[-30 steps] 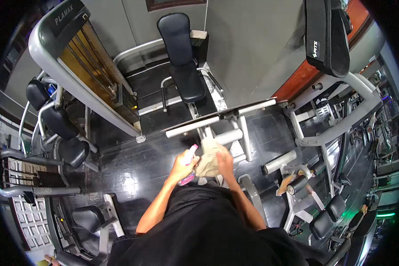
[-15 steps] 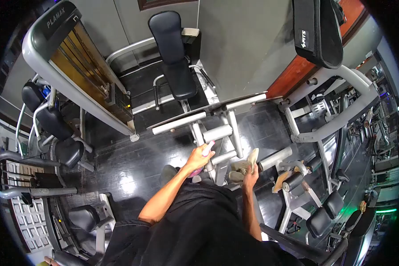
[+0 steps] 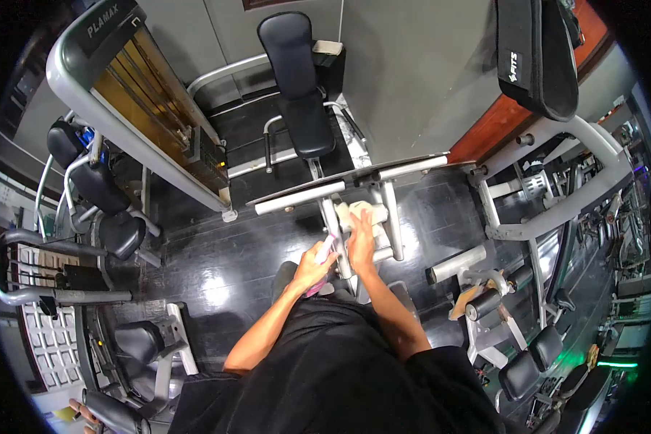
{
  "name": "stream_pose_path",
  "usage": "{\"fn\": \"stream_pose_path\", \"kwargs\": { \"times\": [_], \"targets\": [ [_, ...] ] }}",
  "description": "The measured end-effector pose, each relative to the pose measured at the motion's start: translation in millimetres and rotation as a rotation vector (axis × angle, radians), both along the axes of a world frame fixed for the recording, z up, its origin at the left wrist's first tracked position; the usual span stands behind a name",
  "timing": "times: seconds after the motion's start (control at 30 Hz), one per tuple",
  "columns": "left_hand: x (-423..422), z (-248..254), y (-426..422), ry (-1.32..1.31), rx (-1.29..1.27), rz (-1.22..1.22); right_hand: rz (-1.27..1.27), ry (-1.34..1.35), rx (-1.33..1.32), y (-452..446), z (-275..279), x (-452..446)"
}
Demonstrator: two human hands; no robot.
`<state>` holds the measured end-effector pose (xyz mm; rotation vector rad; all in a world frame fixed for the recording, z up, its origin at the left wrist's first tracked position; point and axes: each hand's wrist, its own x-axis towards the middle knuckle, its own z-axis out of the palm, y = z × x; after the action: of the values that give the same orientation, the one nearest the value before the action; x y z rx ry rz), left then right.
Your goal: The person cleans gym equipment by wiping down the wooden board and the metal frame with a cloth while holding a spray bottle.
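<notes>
My left hand [image 3: 312, 265] is wrapped round a spray bottle [image 3: 325, 248] with a white and pink top, held beside the frame's upright bar. Just right of it, my right hand [image 3: 362, 237] presses a pale beige cloth [image 3: 357, 213] against the grey metal frame [image 3: 331, 220] in front of me. The cloth covers part of the frame's short crossbar. Much of the bottle's body is hidden behind my left hand.
A black padded seat [image 3: 307, 126] stands beyond the frame, with a weight-stack machine [image 3: 159, 123] to its left. At the right are a round metal tube [image 3: 457, 265] and more machines. Part of another person's hand [image 3: 85, 414] shows at the lower left edge.
Half a second ago my right hand held the cloth out to the right, away from the frame; now it is on the crossbar. My left hand has kept the bottle.
</notes>
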<state>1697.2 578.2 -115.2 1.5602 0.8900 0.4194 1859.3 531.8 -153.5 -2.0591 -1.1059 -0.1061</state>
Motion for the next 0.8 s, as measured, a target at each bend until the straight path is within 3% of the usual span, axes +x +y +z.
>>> {"fn": "stream_pose_path", "kwargs": {
  "times": [0.07, 0.2, 0.27, 0.33, 0.37, 0.57, 0.67, 0.73, 0.8],
  "targets": [
    [-4.1, -5.7, 0.0, 0.003, 0.113, 0.061, 0.187, 0.028, -0.091, -7.2, 2.5, -6.8],
    [-8.8, 13.0, -2.5, -0.005, -0.001, 0.061, 0.393, -0.110, -0.331, -31.9, 11.1, 53.4],
    [-8.6, 16.4, -1.2, 0.001, -0.016, 0.046, 0.339, -0.105, -0.261, -28.1, 21.8, 60.7],
    [-8.9, 18.0, -0.7, -0.020, -0.009, 0.064, 0.095, 0.008, -0.127, -17.8, 34.0, 49.2],
    [-8.5, 19.4, 0.4, -0.042, 0.002, 0.079, 0.032, -0.017, -0.117, -9.3, 4.6, 44.2],
    [-3.7, 37.8, 4.2, -0.054, -0.030, 0.087, 0.280, 0.176, -0.133, -11.9, 17.2, -10.4],
    [-3.9, 40.3, 6.6, -0.040, -0.025, 0.085, 0.289, 0.268, -0.184, -14.8, 26.8, 18.5],
    [-6.0, 35.4, 8.4, -0.043, -0.014, 0.089, 0.280, 0.166, -0.131, -14.7, 22.0, 37.6],
    [-9.1, 33.0, 10.5, -0.045, -0.003, 0.093, 0.122, 0.154, -0.080, -11.8, 25.5, 50.5]
  ]
}}
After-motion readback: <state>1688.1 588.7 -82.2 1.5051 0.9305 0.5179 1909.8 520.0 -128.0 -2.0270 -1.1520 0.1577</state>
